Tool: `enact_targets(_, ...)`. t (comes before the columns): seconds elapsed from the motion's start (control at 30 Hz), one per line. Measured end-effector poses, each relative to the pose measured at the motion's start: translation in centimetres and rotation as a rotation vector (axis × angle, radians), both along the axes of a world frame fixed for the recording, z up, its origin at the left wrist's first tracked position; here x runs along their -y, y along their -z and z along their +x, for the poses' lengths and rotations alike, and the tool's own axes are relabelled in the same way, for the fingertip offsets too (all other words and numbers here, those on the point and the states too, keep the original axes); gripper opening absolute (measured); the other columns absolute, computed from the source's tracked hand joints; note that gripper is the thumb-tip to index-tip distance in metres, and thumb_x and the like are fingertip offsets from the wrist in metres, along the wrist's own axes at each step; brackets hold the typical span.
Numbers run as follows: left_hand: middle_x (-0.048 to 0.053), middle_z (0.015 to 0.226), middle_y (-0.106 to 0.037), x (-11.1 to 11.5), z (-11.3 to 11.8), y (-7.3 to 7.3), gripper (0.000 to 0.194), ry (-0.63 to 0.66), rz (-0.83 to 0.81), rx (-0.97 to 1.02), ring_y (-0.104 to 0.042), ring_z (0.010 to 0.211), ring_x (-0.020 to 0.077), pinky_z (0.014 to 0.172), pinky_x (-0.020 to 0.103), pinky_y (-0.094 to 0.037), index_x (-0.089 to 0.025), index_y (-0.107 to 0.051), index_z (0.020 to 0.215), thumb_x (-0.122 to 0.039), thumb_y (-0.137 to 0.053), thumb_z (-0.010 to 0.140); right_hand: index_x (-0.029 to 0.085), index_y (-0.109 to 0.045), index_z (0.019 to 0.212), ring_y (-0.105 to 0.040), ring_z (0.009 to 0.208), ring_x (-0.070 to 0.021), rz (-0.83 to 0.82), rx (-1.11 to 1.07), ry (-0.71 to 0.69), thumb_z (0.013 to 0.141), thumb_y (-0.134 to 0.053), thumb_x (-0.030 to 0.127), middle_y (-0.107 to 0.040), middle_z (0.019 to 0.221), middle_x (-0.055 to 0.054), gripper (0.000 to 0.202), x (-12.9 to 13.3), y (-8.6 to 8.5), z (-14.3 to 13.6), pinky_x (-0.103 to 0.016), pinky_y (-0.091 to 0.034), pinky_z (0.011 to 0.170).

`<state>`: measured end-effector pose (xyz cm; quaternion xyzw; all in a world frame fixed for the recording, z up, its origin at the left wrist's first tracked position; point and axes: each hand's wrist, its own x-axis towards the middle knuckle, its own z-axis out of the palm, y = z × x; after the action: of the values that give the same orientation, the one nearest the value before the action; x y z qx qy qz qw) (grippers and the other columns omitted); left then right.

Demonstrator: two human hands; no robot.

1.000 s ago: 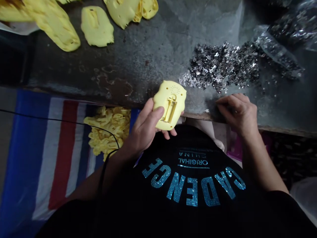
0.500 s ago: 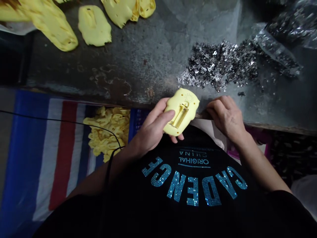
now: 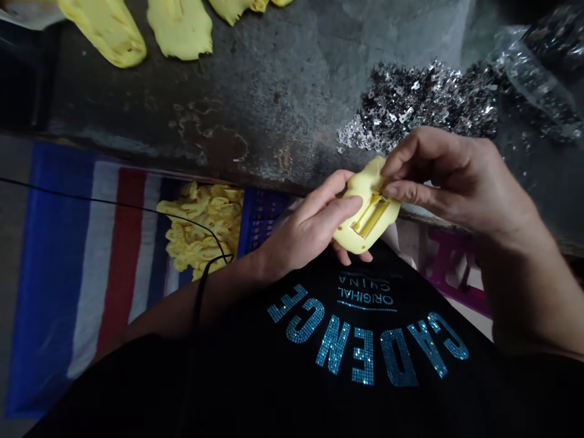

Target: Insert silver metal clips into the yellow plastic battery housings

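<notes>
My left hand (image 3: 314, 228) grips a yellow plastic casing (image 3: 367, 222), thumb on its face and fingers underneath. An open battery compartment with metal contacts runs slantwise along the casing's upper side. Over the casing's upper right, my right hand (image 3: 449, 179) has thumb and forefinger pinched at the end of the compartment. Whatever lies between those fingertips is hidden or too small to name. Beyond the hands, a heap of small shiny metal pieces (image 3: 424, 103) is spread on the dark worktable (image 3: 292, 79).
Yellow casings (image 3: 182, 30) lie at the table's far left. A clear plastic bag (image 3: 533, 73) rests at the right. Below the table edge are a blue basket (image 3: 260, 216), piled yellow parts (image 3: 207, 225), and a magenta stool-like object (image 3: 449, 267). A thin black cable (image 3: 114, 201) crosses the left.
My right hand has come up from the table edge to the casing, its fingertips now at the battery compartment. My left hand has shifted the casing a little to the right and tilted it.
</notes>
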<state>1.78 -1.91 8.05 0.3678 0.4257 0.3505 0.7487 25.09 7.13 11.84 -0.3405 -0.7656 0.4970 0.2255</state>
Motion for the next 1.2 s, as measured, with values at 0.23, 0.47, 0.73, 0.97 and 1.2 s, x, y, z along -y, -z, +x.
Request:
enact_targets(0.23, 0.002, 0.094, -0.080, -0.5, 0.7, -1.1, 0.025, -0.002, -0.087, 0.066, -0.082, 0.058, 0.0234, 0.036, 0.021, -0.052, -0.023, -0.055, 0.117, -0.046, -0.063, 0.109, 0.023, -0.073, 0.096, -0.073, 0.075, -0.0133, -0.052, -0.056, -0.136, 0.093, -0.097, 0.038, -0.079, 0.087, 0.003, 0.028, -2.5, 0.2, 0.0, -0.027, -0.058, 0.064)
enact_targets(0.47, 0.000, 0.094, -0.081, -0.8, 1.0, -1.1, 0.022, 0.005, -0.104, 0.107, -0.082, 0.058, 0.0221, 0.037, 0.017, -0.050, -0.024, -0.053, 0.115, -0.043, -0.060, 0.109, 0.024, -0.074, 0.095, -0.076, 0.076, -0.0144, -0.039, -0.007, -0.145, 0.091, -0.095, 0.037, -0.082, 0.087, 0.004, 0.025, -3.1, -0.1, 0.2, -0.027, -0.059, 0.064)
enact_targets(0.73, 0.001, 0.092, -0.081, -0.9, 1.4, -1.5, 0.025, 0.000, -0.099, 0.055, -0.083, 0.058, 0.0247, 0.037, 0.020, -0.050, -0.022, -0.054, 0.116, -0.044, -0.061, 0.106, 0.031, -0.073, 0.094, -0.073, 0.070, -0.0163, 0.207, 0.229, -0.281, 0.092, -0.090, 0.025, -0.082, 0.086, 0.004, 0.018, -4.4, -2.1, -0.6, -0.035, -0.055, 0.059)
enact_targets(0.97, 0.002, 0.095, -0.082, -0.9, 1.5, -1.0, 0.026, -0.025, -0.097, 0.070, -0.083, 0.058, 0.0244, 0.037, 0.019, -0.048, -0.022, -0.055, 0.115, -0.045, -0.062, 0.106, 0.035, -0.072, 0.085, -0.071, 0.069, -0.0188, 0.311, 0.342, -0.274, 0.086, -0.094, 0.023, -0.078, 0.076, 0.005, 0.026, -4.5, -3.1, -1.9, -0.039, -0.049, 0.061)
enact_targets(1.2, 0.004, 0.096, -0.082, -1.0, 1.2, -0.5, 0.025, -0.016, -0.081, 0.081, -0.083, 0.060, 0.0244, 0.039, 0.021, -0.049, -0.023, -0.053, 0.119, -0.045, -0.058, 0.109, 0.028, -0.074, 0.094, -0.076, 0.078, -0.0194, 0.165, 0.100, -0.073, 0.094, -0.083, 0.022, -0.080, 0.089, 0.000, 0.012, -2.5, -1.7, 0.2, -0.037, -0.057, 0.068)
